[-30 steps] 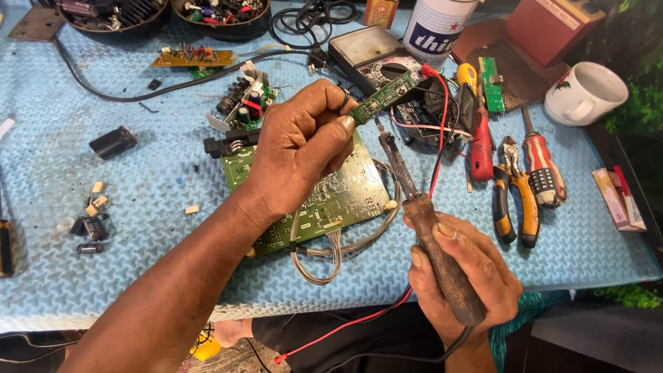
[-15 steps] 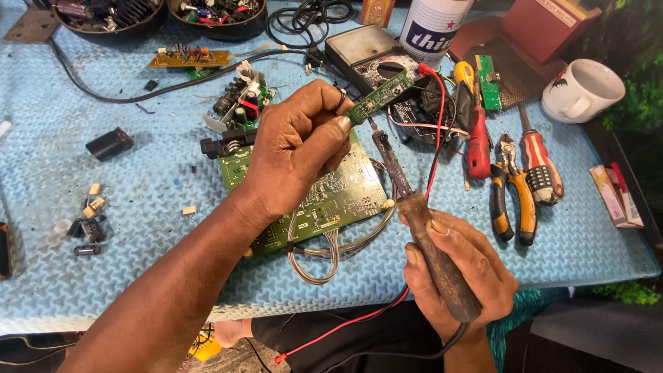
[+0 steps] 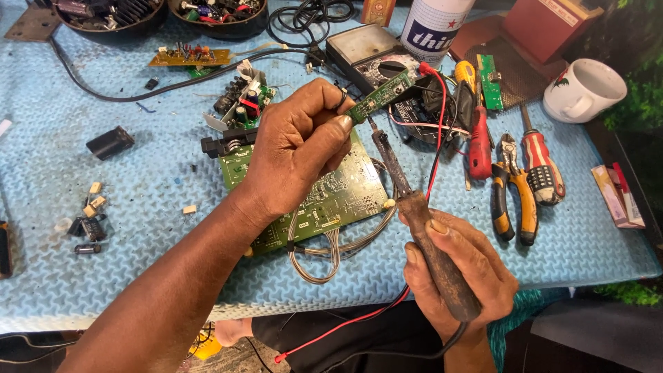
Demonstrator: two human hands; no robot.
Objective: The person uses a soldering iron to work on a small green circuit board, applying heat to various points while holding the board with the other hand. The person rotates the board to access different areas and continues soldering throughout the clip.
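Observation:
My left hand (image 3: pixel 298 148) pinches a small narrow green circuit board (image 3: pixel 382 94), holding it up above the table. A soldering iron (image 3: pixel 407 200) with a worn wooden handle is gripped in my right hand (image 3: pixel 459 273); its dark metal tip touches the underside of the small board. Under my left hand lies a large green circuit board (image 3: pixel 331 193) with a bundle of grey wires (image 3: pixel 324 252) looping off its near edge. A red wire (image 3: pixel 435 138) runs from the small board down past the iron.
A blue textured mat (image 3: pixel 103 193) covers the table. Right of the iron lie a red screwdriver (image 3: pixel 478 148), yellow-handled pliers (image 3: pixel 514 186) and a striped screwdriver (image 3: pixel 542 169). A white mug (image 3: pixel 583 90), a multimeter (image 3: pixel 376 59), loose components (image 3: pixel 86 221) and two bowls of parts (image 3: pixel 217 14) sit around.
Both hands have held almost still; the iron tip stays against the small board, with only a slight shift of the view.

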